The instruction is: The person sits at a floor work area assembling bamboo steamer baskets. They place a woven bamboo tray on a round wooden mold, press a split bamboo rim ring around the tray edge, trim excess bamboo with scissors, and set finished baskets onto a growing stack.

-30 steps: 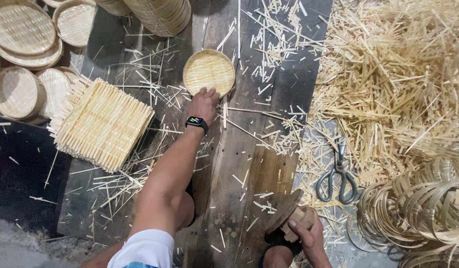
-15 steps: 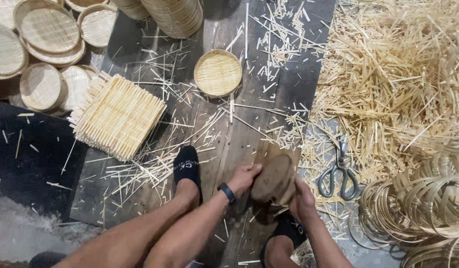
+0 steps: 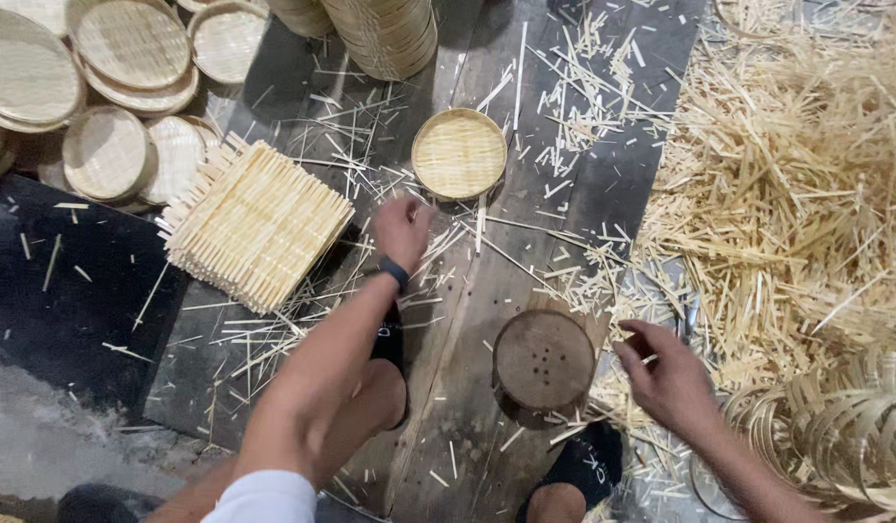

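My left hand point(image 3: 401, 230) reaches forward over the dark wooden boards, fingers loosely curled, holding nothing that I can see; it hovers just short of a small round woven bamboo tray point(image 3: 459, 153). A dark watch sits on that wrist. My right hand point(image 3: 667, 376) hangs with its fingers apart beside a round dark wooden disc point(image 3: 543, 358) with small holes, which lies flat on the boards. The hand is close to the disc's right edge and does not grip it.
A stack of woven bamboo mats point(image 3: 254, 225) lies to the left. Round woven trays point(image 3: 128, 58) pile at the back left, a tall stack point(image 3: 385, 34) at the back. A heap of bamboo strips point(image 3: 797, 194) fills the right. Coiled bamboo hoops point(image 3: 845, 426) sit front right.
Half a second ago both hands held the wooden disc near my feet. Now it lies flat on the boards, my right hand is off it, and my left hand has moved toward the small tray.
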A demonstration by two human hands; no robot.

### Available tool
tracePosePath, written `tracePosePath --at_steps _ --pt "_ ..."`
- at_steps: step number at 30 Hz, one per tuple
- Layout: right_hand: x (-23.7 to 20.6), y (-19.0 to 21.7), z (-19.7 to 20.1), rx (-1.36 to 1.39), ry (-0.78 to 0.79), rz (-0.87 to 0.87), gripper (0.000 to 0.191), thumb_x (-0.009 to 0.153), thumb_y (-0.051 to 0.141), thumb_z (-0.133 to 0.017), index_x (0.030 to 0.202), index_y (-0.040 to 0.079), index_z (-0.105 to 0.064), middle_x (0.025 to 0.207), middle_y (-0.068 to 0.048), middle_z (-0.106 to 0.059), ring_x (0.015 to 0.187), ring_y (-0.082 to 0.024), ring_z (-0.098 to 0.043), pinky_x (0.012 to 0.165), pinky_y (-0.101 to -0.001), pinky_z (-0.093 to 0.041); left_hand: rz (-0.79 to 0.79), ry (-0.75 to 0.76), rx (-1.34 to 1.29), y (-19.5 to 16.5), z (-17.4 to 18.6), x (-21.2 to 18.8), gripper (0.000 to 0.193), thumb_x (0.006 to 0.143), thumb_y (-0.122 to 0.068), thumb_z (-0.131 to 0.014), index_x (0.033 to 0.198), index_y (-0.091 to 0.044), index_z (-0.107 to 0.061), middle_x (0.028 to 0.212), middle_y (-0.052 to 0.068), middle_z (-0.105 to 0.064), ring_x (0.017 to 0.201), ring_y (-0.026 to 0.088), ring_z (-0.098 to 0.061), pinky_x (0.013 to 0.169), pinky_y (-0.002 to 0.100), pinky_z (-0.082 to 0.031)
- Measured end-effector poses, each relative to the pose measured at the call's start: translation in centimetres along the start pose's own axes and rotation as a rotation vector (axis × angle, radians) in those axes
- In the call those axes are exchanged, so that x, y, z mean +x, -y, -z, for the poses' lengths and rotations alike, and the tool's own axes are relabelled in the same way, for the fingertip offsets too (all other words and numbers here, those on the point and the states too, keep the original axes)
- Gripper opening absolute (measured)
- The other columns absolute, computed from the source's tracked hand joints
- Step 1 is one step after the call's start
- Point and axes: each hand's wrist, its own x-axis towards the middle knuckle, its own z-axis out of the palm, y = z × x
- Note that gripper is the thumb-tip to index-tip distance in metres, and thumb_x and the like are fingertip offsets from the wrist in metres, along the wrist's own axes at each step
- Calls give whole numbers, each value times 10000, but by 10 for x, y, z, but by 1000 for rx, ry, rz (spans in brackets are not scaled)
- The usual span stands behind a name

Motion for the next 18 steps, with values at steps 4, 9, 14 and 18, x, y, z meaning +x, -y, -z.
tracePosePath --at_steps 4,9,14,18 --pt "56 43 38 -141 206 58 361 877 287 -678 1203 136 -710 950 -130 -731 739 -282 -750 691 -406 -590 42 -58 17 6 -7 60 395 796 -316 -843 1046 -42 -707 1013 155 -659 931 322 -649 829 445 -527" --pt "200 79 -41 -26 -32 262 353 893 278 -741 1161 51 -713 959 -184 -698 846 -315 -698 772 -416 -555 -4 -82 -3 13 -30 99 472 749 -274 -876 1090 -2 -695 1040 177 -657 971 359 -642 844 447 -522" --pt "299 80 -135 346 -196 94 408 886 226 -776 1219 10 -679 944 -152 -737 827 -228 -708 770 -350 -570 56 -37 -89 26 -43 111 273 826 -206 -774 1047 -48 -744 985 151 -694 865 312 -708 794 409 -571" --pt "310 81 -159 463 -219 129 269 923 154 -725 1163 39 -766 941 -104 -792 819 -155 -743 784 -300 -581 -6 -87 -67 31 -44 111 201 895 -185 -719 1051 -64 -756 941 168 -720 834 340 -715 765 421 -574"
